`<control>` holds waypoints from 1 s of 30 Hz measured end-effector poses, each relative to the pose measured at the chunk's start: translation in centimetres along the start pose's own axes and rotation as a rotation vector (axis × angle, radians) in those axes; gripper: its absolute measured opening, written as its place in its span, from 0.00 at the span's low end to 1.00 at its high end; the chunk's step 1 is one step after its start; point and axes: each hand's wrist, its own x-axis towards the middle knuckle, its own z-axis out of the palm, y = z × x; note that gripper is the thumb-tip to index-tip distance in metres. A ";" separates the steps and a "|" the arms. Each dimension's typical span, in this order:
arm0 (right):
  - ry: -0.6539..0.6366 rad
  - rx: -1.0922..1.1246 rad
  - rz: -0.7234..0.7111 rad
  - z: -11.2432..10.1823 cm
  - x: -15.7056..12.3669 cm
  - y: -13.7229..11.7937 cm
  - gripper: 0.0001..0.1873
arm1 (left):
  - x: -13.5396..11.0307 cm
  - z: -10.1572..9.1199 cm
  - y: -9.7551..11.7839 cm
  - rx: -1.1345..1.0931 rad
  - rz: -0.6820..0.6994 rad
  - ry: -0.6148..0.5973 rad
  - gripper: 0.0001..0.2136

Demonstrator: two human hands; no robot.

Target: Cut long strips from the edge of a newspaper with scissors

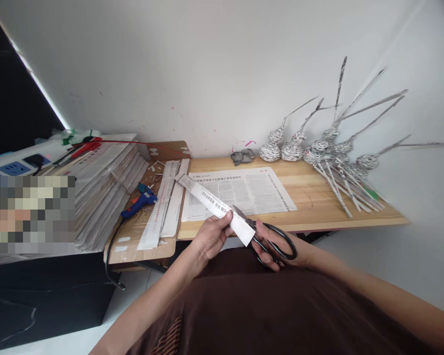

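Note:
A folded newspaper strip (203, 196) slants across the front of the table, pinched near its lower end by my left hand (213, 236). My right hand (268, 244) grips black-handled scissors (284, 240), its fingers in the handle loops. The scissor blades lie at the strip beside my left thumb; whether they are cutting into it I cannot tell. Beneath the strip's far part, a flat newspaper sheet (240, 192) rests on the wooden table (318, 197). More newspaper strips (159, 212) lie to the left on a cardboard sheet (140, 251).
A blue glue gun (140, 201) with a black cord sits left of the strips. Further left stands a tall newspaper stack (107, 192) under a power strip (18, 165). Several woven paper gourds (270, 150), rolled paper sticks (342, 190) and a grey cloth (242, 157) line the back and right.

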 end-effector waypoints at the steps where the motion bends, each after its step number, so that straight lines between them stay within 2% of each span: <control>1: 0.003 0.018 0.001 0.1 0.1 0.0 0.38 | -0.1 0.1 -0.2 0.003 -0.008 -0.013 0.06; 6: 0.005 0.077 -0.047 0.7 0.7 -0.5 0.40 | -0.3 0.2 -1.0 0.008 -0.043 -0.043 0.11; 12: -0.002 0.023 -0.061 0.6 1.0 -0.5 0.42 | -0.4 0.0 -0.7 0.017 -0.065 -0.052 0.15; 20: 0.097 -0.084 0.002 0.6 0.3 -0.2 0.40 | -0.3 0.1 -0.8 0.000 -0.050 -0.057 0.13; 25: 0.114 -0.209 0.012 0.0 -0.3 -0.7 0.38 | -0.4 -0.1 0.1 -0.019 -0.087 -0.045 0.12; 28: 0.084 -0.234 -0.002 -0.1 -0.8 -0.9 0.36 | 0.0 -0.4 1.2 -0.069 -0.083 0.011 0.13; 30: 0.085 -0.227 -0.011 -0.1 -1.1 -1.0 0.35 | 0.3 -0.6 1.7 -0.096 -0.049 0.075 0.08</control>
